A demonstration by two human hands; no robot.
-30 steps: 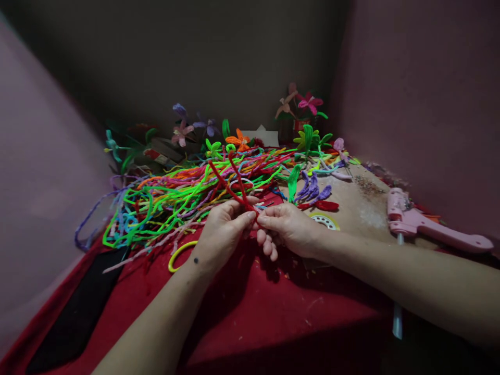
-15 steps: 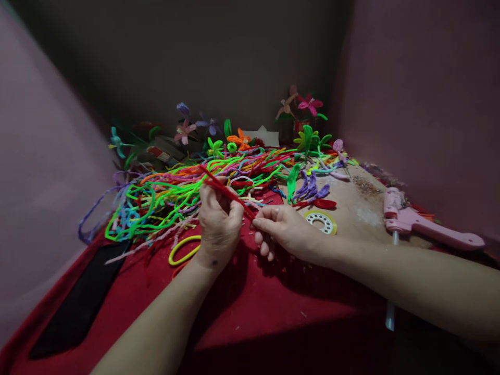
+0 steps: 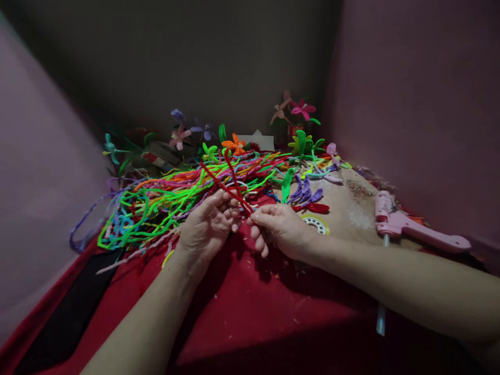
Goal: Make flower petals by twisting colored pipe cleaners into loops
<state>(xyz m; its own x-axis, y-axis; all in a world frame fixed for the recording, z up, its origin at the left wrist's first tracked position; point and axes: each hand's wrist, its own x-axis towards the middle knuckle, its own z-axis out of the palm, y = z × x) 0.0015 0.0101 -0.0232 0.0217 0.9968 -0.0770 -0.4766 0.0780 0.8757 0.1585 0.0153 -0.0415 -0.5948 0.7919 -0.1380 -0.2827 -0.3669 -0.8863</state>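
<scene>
along the near side spreads a red cloth (image 3: 234, 317), with a black strip (image 3: 74, 312) on the left. above the cloth, the right hand (image 3: 282, 225) pinches the lower end of some red fuzzy wire (image 3: 242, 203) between thumb and forefinger, its other fingers curled below. the left hand (image 3: 206, 225) is half open just beside it, thumb apart from forefinger; whether its fingers touch the wire i cannot tell. two ends of the wire spread upward in a narrow v. it looks very light, soft outside and bendy within, so it should keep a bend; the pinched end, where the strands meet, seems the surest hold. beyond are a tape roll (image 3: 317, 224) and a red petal (image 3: 318, 208), a pink glue gun (image 3: 410, 225) off to the right, then a heap of colored wires (image 3: 172, 198) and an orange flower (image 3: 234, 145).
</scene>
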